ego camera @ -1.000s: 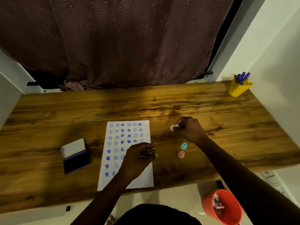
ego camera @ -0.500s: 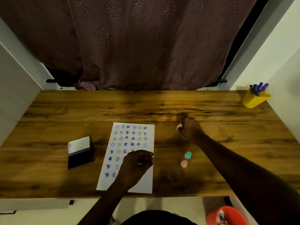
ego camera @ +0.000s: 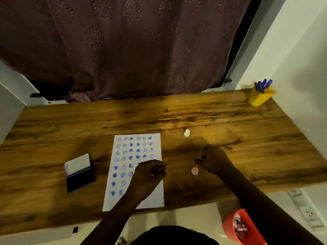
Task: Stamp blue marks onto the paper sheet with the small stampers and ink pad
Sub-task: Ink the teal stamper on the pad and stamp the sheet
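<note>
Two hands: left (ego camera: 150, 174) on paper (ego camera: 155, 195), right (ego camera: 212, 160) beside pink stamper (ego camera: 195, 171).

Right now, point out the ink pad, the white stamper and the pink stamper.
ink pad (ego camera: 80, 180), head view, on its dark inked tray
white stamper (ego camera: 186, 133), head view, on its body
pink stamper (ego camera: 195, 171), head view, on its top

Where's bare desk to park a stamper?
Free: the back strip between the sheet and the yellow cup, and the left end beyond the ink pad. Crowded: right of the sheet, around the white stamper, pink stamper and right hand.
</note>
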The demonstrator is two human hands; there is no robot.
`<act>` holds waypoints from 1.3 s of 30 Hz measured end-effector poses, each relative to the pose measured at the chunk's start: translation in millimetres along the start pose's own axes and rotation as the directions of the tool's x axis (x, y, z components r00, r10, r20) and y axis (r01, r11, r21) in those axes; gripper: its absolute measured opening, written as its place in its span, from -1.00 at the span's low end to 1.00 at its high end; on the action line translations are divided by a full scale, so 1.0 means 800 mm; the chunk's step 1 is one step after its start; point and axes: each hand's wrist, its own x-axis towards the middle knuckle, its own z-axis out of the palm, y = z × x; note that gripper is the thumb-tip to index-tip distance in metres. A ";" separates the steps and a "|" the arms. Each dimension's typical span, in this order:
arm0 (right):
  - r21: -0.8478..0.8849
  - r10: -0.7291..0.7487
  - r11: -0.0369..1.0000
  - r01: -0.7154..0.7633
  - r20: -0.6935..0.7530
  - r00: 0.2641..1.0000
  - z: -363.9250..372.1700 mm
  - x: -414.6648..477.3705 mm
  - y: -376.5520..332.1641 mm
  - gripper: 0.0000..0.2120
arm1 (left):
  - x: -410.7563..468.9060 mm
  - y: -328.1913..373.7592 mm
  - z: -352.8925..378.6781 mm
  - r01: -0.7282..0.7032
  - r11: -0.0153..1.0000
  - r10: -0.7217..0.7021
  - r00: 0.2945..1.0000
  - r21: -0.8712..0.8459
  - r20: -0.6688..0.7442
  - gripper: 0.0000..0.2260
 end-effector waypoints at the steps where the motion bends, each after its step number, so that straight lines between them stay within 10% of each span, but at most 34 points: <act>1: -0.012 -0.005 1.000 0.005 -0.012 1.000 0.003 -0.003 0.000 -0.62 | -0.001 -0.001 0.001 -0.004 1.000 0.004 1.000 -0.004 0.012 -0.80; 10: 0.339 0.018 0.940 0.025 -0.121 0.992 -0.030 -0.029 -0.046 -0.74 | -0.012 -0.002 -0.015 -0.019 0.997 0.019 1.000 -0.077 0.000 -0.82; 13: 0.765 0.101 0.628 -0.138 0.096 0.990 -0.035 -0.047 -0.091 -0.89 | -0.018 -0.001 -0.027 -0.013 0.980 0.014 1.000 -0.197 -0.001 -0.73; 19: 0.883 -0.130 0.365 -0.296 0.363 0.923 0.003 -0.076 -0.166 -0.81 | -0.029 -0.008 -0.062 -0.046 0.955 0.033 0.998 -0.294 -0.050 -0.64; 25: 0.895 -0.305 0.350 -0.277 0.388 0.870 0.028 -0.082 -0.205 -0.70 | -0.046 -0.038 -0.099 -0.037 0.925 -0.025 0.987 -0.378 -0.156 -0.63; 39: 0.552 -0.440 0.777 0.303 0.133 0.888 0.067 -0.059 -0.318 -0.72 | -0.100 -0.103 -0.201 0.060 0.931 -0.197 0.914 -0.361 -0.354 -0.81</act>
